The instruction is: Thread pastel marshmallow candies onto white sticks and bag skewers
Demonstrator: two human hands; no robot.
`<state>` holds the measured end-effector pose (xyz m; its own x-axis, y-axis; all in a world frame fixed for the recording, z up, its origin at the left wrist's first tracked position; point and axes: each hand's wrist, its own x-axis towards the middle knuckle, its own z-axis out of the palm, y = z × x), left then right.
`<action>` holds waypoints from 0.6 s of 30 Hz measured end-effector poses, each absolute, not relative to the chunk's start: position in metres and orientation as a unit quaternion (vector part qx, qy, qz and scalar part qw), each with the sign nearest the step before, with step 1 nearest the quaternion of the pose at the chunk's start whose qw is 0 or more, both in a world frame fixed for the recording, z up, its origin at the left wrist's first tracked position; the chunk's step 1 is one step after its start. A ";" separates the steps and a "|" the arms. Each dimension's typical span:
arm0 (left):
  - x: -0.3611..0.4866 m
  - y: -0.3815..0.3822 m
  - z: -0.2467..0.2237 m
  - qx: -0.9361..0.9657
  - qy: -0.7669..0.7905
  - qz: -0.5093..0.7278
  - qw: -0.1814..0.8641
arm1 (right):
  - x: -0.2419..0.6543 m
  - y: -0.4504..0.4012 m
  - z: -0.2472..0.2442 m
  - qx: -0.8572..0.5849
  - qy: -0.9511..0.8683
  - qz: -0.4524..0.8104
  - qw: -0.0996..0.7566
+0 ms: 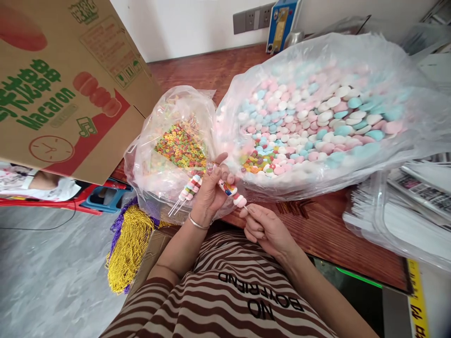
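Closed around skewers of candy, my left hand [213, 188] is in front of the two bags. Finished-looking candy skewers [190, 188] stick out on its left side, their bare stick ends pointing down. On the other side, a candy skewer [233, 191] with pink, white, blue and red pieces slants toward my right hand [265, 227]. The fingertips of that hand pinch the thin stick just below the pink end piece. Behind lie a clear bag of small colourful ring candies [183, 145] and a larger bag of pink, white and blue round candies [306, 122].
A large Macaron cardboard box [66, 89] stands at the left. Gold bead strands [130, 249] hang beside an open carton below. Brown sticks [294, 207] lie on the wooden table [334, 220]. Clear plastic packaging [380, 220] rests at the right, and a blue box [282, 26] at the back.
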<state>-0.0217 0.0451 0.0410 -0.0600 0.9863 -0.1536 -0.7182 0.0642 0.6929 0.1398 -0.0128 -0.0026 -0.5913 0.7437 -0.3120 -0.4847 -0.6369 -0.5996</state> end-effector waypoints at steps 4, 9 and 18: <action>-0.010 0.047 0.047 0.154 0.309 0.671 0.656 | 0.136 -0.020 0.003 -0.267 -0.230 0.879 0.320; 0.002 0.050 0.058 0.076 0.364 0.670 0.643 | 0.141 -0.024 -0.009 -0.436 -0.591 0.515 0.442; 0.016 0.044 0.047 0.082 0.380 0.664 0.639 | 0.137 -0.018 -0.014 -0.453 -0.712 0.305 0.441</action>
<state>0.0162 0.0443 0.0473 -0.1705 0.9108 -0.3761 -0.7858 0.1046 0.6096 0.1367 -0.0185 -0.0143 -0.2006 0.9144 0.3518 0.3753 0.4034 -0.8345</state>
